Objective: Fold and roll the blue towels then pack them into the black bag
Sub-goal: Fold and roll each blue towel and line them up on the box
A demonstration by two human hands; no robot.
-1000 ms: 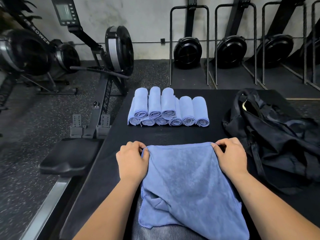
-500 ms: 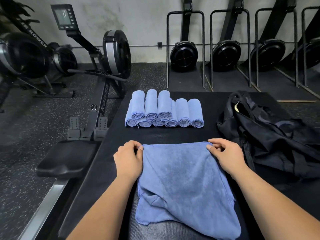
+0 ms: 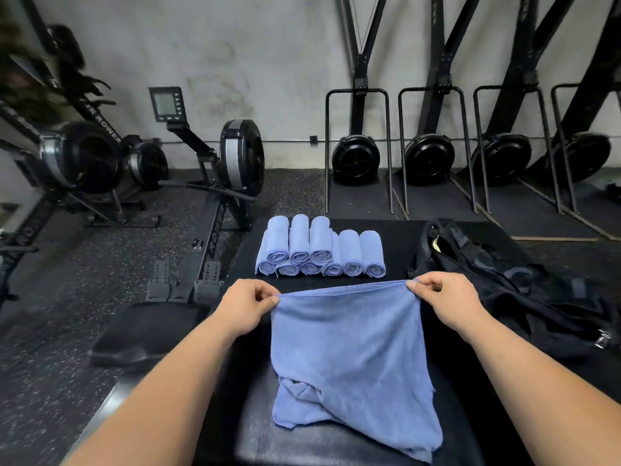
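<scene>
Now the far edge of the towel (image 3: pixel 349 351) is up off the surface (image 3: pixel 396 237). Half a second back both hands sat on its far corners with the cloth lying flat; now that edge is lifted and pulled taut between them. Left hand (image 3: pixel 247 309) pinches the left corner, thumb against curled forefinger. Right hand (image 3: pixel 447 302) pinches the right corner the same way. Both grips are closed tight on cloth, nothing else held.

Rest of the towel drapes back toward the person, near end crumpled and bunched at lower left. Reads as straightening before the first fold: no fold made yet, this one not rolled.

Rolled towels (image 3: pixel 319 252) sit in two layers just beyond the held edge, not touching it. Black bag (image 3: pixel 504 280) is slumped at right on the same surface, near the right hand. No blue shows in it, so packing looks unstarted.

Forearms reach forward, roughly parallel, backs of hands up, wrists about level.
</scene>
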